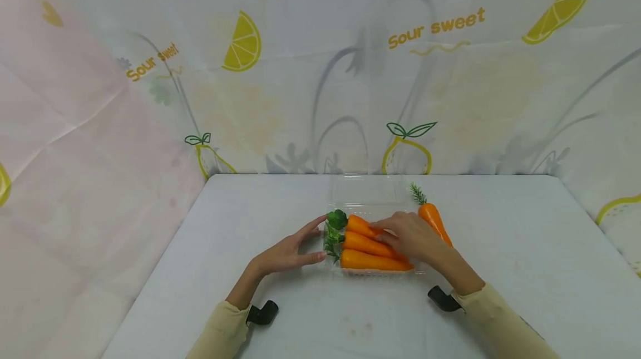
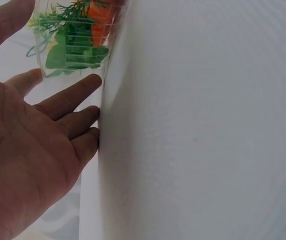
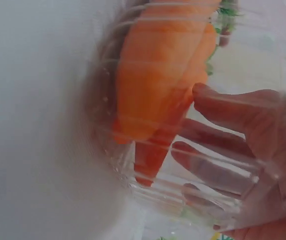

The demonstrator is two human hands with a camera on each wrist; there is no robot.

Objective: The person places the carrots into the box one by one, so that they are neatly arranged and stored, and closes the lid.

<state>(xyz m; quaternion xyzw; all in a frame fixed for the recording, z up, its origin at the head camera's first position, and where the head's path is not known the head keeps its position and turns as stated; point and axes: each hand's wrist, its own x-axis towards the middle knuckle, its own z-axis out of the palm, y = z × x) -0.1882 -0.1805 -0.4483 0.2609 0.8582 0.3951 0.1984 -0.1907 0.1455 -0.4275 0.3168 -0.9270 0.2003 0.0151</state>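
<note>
A clear plastic clamshell box (image 1: 368, 190) lies on the table, its lid swung back. Inside, orange carrots with green tops lie side by side, stacked from the near carrot (image 1: 373, 260) to the far carrot (image 1: 359, 226). My right hand (image 1: 413, 236) reaches into the box from the right; its thumb and fingertips pinch the far carrot, seen through the clear wall in the right wrist view. At the box's left end, near the green tops (image 2: 75, 47), my left hand (image 1: 287, 253) spreads its thumb and fingers, with fingertips at the rim.
Another carrot (image 1: 434, 222) with a feathery green top lies just right of the box, partly behind the right forearm. A white cloth covers the table (image 1: 280, 197). A lemon-print curtain (image 1: 300, 97) hangs close behind its back edge.
</note>
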